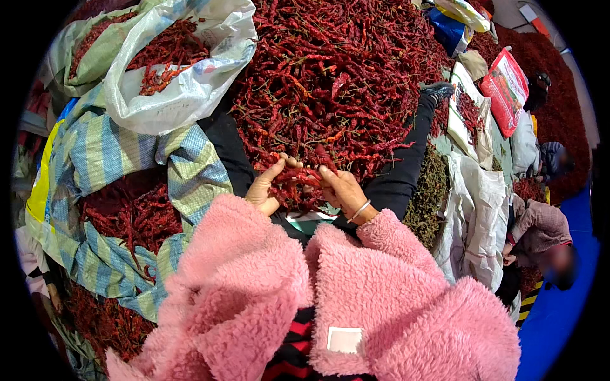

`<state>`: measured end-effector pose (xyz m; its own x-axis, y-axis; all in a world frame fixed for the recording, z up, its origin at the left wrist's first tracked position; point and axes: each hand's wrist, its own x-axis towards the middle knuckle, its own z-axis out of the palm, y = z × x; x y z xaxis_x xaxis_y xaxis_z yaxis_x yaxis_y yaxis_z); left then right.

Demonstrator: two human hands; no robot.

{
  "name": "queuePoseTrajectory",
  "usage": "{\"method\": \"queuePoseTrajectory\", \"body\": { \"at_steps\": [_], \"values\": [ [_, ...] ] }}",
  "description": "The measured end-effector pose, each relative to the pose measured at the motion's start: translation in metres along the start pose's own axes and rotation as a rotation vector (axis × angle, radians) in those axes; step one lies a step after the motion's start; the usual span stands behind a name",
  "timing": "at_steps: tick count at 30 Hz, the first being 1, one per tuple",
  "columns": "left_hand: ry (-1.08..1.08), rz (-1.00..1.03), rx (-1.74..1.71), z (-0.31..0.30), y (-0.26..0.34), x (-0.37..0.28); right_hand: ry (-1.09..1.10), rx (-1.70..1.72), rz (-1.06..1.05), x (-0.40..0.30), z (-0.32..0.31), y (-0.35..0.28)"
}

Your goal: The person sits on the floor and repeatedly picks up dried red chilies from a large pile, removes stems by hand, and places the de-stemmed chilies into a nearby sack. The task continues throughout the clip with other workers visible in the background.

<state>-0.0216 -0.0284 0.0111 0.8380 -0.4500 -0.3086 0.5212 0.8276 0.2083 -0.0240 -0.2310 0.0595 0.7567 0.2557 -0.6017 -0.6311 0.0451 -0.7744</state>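
Note:
A heap of dried red chilli peppers (329,85) fills the space between my outstretched legs. Over its near edge, my left hand (267,188) and my right hand (345,193) face each other, close together. A few wrinkled red chillies (300,178) span the gap between them, gripped by the fingers and thumb of each hand. Some of my left fingertips are hidden behind these pods. On my right wrist sits a silver bangle (359,211). Both arms wear fluffy pink sleeves (395,233).
An open white woven sack (176,112) with chillies stands at upper left, above a blue-striped woven sack (119,147). Dried green-brown stems (426,200) lie beside my right leg. White sacks (476,209) lie further right, near another person (543,228) bending over chillies.

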Motion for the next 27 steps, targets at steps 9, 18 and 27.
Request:
{"method": "queuePoseTrajectory", "body": {
  "at_steps": [9,18,27],
  "values": [
    [-0.102,-0.015,0.025,-0.001,-0.003,0.004,0.057,0.069,-0.016,-0.007,0.013,-0.008],
    [-0.247,-0.032,-0.027,0.012,-0.008,0.004,0.012,0.053,0.081,0.005,0.003,0.006],
    [-0.209,0.023,0.352,0.016,-0.007,-0.007,-0.276,0.138,-0.121,0.008,0.01,0.019]
  ]
}}
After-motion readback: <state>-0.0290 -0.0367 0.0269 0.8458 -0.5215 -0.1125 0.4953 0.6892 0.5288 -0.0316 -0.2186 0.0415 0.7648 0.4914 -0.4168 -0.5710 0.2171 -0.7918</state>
